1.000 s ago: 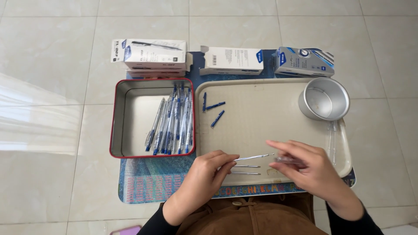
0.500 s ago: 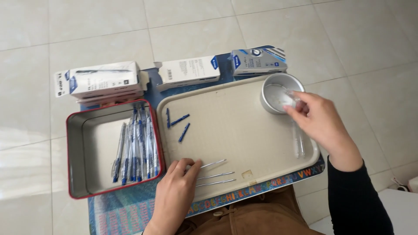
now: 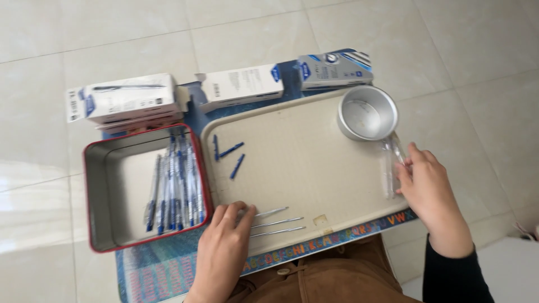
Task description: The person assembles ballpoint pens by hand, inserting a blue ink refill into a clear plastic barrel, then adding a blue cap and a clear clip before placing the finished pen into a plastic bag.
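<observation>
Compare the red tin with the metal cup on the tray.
The red tin is rectangular with a red rim; the metal cup is round and plain silver. The tin holds a row of blue pens; the cup looks nearly empty. The tin sits beside the tray on the mat, and the cup stands on the tray's far right corner. Both are open-topped with pale metal insides, and neither hand touches them.

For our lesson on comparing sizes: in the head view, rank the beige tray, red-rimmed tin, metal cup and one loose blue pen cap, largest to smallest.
1. beige tray
2. red-rimmed tin
3. metal cup
4. blue pen cap
All lie at similar depth, so the order is safe.
</observation>
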